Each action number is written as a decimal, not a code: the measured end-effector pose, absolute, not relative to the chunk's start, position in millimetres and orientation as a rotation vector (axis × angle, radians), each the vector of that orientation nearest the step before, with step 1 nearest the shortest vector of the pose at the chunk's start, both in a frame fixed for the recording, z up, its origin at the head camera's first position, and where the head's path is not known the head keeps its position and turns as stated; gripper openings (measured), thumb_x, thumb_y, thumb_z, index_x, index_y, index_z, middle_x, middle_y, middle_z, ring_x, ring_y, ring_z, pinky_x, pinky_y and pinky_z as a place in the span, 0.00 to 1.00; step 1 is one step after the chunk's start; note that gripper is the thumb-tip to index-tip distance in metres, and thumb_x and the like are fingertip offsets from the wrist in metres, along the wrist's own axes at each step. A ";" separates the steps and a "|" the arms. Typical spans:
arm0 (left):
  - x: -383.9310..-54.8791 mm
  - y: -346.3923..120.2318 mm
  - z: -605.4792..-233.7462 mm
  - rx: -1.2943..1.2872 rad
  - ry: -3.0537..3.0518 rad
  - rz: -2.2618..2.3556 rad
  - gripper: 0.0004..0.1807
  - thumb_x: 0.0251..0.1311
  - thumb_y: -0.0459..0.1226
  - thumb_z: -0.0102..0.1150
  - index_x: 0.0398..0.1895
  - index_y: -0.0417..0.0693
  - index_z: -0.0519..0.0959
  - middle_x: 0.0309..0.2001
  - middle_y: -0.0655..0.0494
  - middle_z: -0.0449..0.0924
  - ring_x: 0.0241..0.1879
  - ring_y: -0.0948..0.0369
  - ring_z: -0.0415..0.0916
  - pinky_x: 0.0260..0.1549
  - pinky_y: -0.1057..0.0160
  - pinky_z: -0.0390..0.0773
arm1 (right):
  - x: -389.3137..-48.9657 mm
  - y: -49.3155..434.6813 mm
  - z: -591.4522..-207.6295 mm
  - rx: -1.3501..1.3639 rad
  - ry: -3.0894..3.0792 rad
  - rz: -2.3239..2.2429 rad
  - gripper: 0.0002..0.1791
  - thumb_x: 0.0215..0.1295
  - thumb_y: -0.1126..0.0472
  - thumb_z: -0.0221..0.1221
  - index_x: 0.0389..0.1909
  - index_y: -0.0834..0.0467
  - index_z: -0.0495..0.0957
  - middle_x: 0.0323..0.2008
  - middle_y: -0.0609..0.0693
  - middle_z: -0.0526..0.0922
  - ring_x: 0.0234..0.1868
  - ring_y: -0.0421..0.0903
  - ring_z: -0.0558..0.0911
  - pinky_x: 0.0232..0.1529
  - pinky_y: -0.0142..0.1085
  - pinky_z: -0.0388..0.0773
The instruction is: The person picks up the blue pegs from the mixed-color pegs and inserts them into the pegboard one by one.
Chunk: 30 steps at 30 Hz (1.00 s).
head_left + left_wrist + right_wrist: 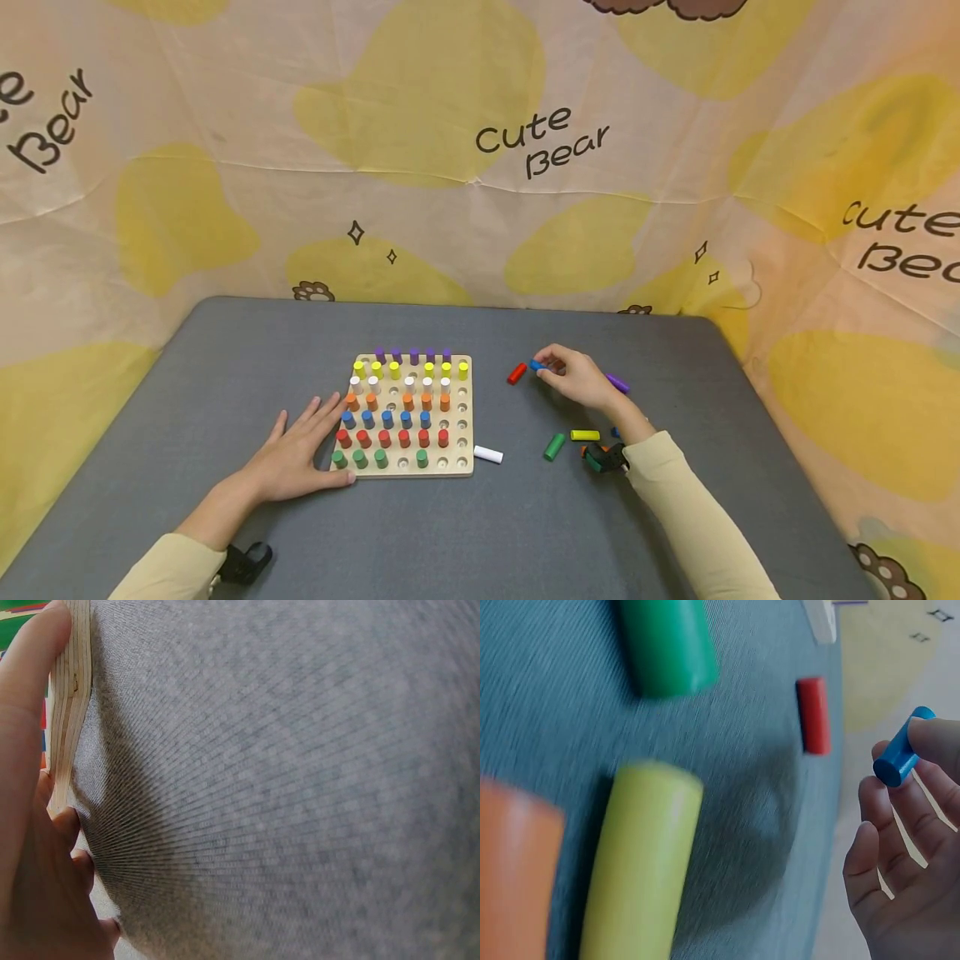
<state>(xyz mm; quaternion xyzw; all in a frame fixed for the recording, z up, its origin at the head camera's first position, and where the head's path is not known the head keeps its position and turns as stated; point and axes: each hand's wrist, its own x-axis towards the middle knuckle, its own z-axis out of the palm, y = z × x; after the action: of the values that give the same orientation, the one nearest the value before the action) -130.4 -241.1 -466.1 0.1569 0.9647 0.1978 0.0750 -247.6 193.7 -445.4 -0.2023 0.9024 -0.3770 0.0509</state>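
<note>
A wooden pegboard (453,467) lies on the grey table, with rows of purple, yellow, white, orange, blue, red and green pegs standing in its holes. Several holes show no peg. Against the board's left side rests my left hand (296,458), its fingers spread and its thumb at the near left corner; the left wrist view shows the thumb (30,667) on the board's edge (71,697). To the right of the board, my right hand (577,377) pinches a blue peg (904,748) between thumb and fingers, held above the table.
Loose pegs lie right of the board: a red peg (517,373), a white peg (488,454), a green peg (554,447), a yellow peg (585,435) and a purple peg (618,383). An orange peg (514,870) and others sit partly hidden by the right wrist. A printed cloth (420,183) hangs behind the table.
</note>
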 end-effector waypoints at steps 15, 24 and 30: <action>-131.2 -241.8 -466.9 0.472 2.894 0.595 0.59 0.39 0.70 0.58 0.73 0.54 0.48 0.72 0.47 0.47 0.70 0.42 0.41 0.59 0.31 0.35 | -233.5 157.6 -438.7 -0.854 2.684 -1.158 0.16 0.62 0.62 0.57 0.51 0.57 0.74 0.36 0.46 0.81 0.33 0.40 0.78 0.35 0.33 0.76; -130.4 -241.9 -466.7 0.472 2.890 0.599 0.59 0.39 0.70 0.58 0.73 0.54 0.48 0.72 0.47 0.47 0.70 0.42 0.41 0.59 0.31 0.35 | -223.5 134.5 -442.6 -0.934 2.626 -1.140 0.13 0.62 0.63 0.58 0.47 0.58 0.75 0.36 0.46 0.82 0.35 0.38 0.79 0.35 0.31 0.76; -130.2 -241.6 -466.8 0.478 2.896 0.601 0.59 0.39 0.69 0.58 0.73 0.55 0.48 0.72 0.47 0.48 0.70 0.42 0.41 0.59 0.31 0.35 | -218.3 120.5 -443.2 -0.920 2.586 -1.140 0.13 0.60 0.64 0.58 0.46 0.59 0.75 0.37 0.47 0.82 0.37 0.38 0.81 0.32 0.29 0.77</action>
<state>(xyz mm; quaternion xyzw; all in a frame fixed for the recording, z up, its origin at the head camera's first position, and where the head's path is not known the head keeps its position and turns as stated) -130.2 -241.6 -466.8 0.1593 0.9640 0.2001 0.0728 -218.3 120.5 -443.2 -0.3083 0.8670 -0.3822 0.0847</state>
